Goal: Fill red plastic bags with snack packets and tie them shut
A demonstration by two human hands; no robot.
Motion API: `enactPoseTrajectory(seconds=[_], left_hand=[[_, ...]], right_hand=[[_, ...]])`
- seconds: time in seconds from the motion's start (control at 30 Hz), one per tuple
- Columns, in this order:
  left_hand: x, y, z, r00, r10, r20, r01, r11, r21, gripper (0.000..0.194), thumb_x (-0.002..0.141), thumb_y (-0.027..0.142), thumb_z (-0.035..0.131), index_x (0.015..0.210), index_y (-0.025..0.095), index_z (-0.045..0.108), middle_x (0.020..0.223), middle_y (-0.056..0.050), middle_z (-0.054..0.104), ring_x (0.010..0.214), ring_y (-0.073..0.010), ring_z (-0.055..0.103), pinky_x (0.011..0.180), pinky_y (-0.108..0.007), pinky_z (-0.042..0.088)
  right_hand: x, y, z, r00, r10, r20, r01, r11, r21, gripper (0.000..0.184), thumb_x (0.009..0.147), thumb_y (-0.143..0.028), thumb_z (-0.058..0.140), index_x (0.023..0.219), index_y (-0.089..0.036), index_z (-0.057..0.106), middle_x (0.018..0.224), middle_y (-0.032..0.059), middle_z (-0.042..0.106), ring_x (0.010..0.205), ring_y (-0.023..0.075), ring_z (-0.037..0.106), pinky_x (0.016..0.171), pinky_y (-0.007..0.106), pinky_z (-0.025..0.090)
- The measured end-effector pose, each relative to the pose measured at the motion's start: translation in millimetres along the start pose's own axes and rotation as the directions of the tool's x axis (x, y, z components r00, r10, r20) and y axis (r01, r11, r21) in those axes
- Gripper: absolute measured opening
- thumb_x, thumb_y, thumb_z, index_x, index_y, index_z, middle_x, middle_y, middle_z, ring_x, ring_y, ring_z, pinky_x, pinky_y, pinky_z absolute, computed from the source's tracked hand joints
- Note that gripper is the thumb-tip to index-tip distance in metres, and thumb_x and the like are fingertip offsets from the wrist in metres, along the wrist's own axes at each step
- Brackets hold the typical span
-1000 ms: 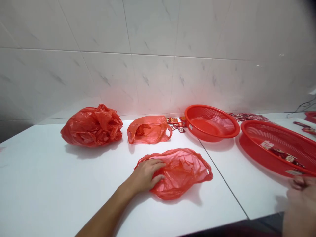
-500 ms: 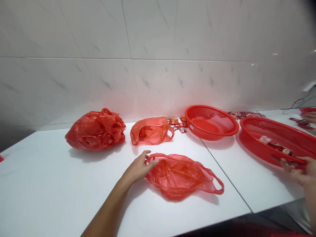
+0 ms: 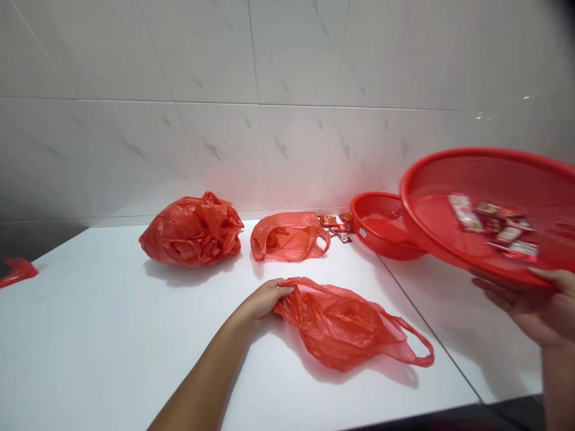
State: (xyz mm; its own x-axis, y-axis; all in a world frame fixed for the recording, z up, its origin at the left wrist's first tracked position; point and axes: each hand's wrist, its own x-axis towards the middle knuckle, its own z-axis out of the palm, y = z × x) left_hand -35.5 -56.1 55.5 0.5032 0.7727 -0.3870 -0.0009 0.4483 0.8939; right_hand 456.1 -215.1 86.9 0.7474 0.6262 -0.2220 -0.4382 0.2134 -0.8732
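Observation:
My left hand point(image 3: 265, 297) pinches the left edge of a flat red plastic bag point(image 3: 350, 326) lying on the white table point(image 3: 112, 335). My right hand point(image 3: 532, 302) grips the near rim of a wide red mesh basket point(image 3: 485, 179), which is lifted off the table and tilted. Several small red and white packets point(image 3: 492, 224) lie inside it, blurred by motion.
A stuffed red bag point(image 3: 193, 230) and a smaller red bag point(image 3: 287, 236) lie near the tiled wall. A second red basket point(image 3: 381, 224) stands behind the lifted one, with loose packets point(image 3: 335, 224) beside it. A red scrap point(image 3: 18, 270) lies at the far left. The table's front edge runs near me.
My right hand took the large basket by its rim and raised it off the table toward the left. My left hand shifted from lying on the bag to pinching its edge.

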Motion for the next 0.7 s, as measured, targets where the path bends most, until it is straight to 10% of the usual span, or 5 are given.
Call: enactPoseTrajectory(seconds=[0.17, 0.33, 0.47, 0.7], left_hand=[[1, 13, -15.0, 0.981, -0.02, -0.196, 0.026, 0.999, 0.028, 0.025, 0.073, 0.03, 0.079, 0.092, 0.015, 0.075, 0.072, -0.006, 0.073, 0.056, -0.0174, 0.065, 0.051, -0.026, 0.045], [8, 13, -42.6, 0.93, 0.002, -0.368, 0.017, 0.999, 0.047, 0.019, 0.077, 0.036, 0.073, 0.08, 0.019, 0.065, 0.055, 0.001, 0.06, 0.04, -0.0122, 0.048, 0.041, -0.023, 0.034], [14, 9, -59.3, 0.904, 0.007, -0.427, 0.017, 0.999, 0.052, 0.021, 0.077, 0.038, 0.072, 0.079, 0.02, 0.062, 0.055, 0.001, 0.059, 0.041, -0.0136, 0.049, 0.039, -0.024, 0.034], [23, 8, -66.4, 0.908, -0.027, -0.418, 0.048, 0.998, 0.038, 0.022, 0.077, 0.038, 0.072, 0.077, 0.019, 0.062, 0.054, -0.002, 0.061, 0.038, -0.014, 0.049, 0.037, -0.024, 0.033]], right_hand=[[-51, 48, 113, 0.929, 0.168, 0.33, -0.136, 0.984, -0.119, 0.026, 0.07, -0.035, 0.065, 0.086, -0.02, 0.079, 0.084, 0.0161, 0.081, 0.08, 0.0324, 0.079, 0.082, 0.049, 0.06], [-56, 123, 187, 0.755, 0.28, 0.593, -0.204, 0.96, -0.194, 0.02, 0.073, -0.036, 0.065, 0.08, -0.019, 0.073, 0.083, 0.0094, 0.08, 0.079, 0.0277, 0.076, 0.078, 0.04, 0.06], [-48, 146, 195, 0.702, 0.277, 0.656, -0.18, 0.96, -0.213, 0.016, 0.075, -0.032, 0.068, 0.083, -0.019, 0.073, 0.093, 0.0078, 0.08, 0.089, 0.0262, 0.073, 0.081, 0.037, 0.059], [-29, 114, 151, 0.628, 0.452, 0.634, -0.31, 0.892, -0.328, 0.022, 0.084, -0.037, 0.069, 0.093, -0.02, 0.078, 0.099, 0.0076, 0.08, 0.084, 0.0234, 0.071, 0.077, 0.038, 0.06]])
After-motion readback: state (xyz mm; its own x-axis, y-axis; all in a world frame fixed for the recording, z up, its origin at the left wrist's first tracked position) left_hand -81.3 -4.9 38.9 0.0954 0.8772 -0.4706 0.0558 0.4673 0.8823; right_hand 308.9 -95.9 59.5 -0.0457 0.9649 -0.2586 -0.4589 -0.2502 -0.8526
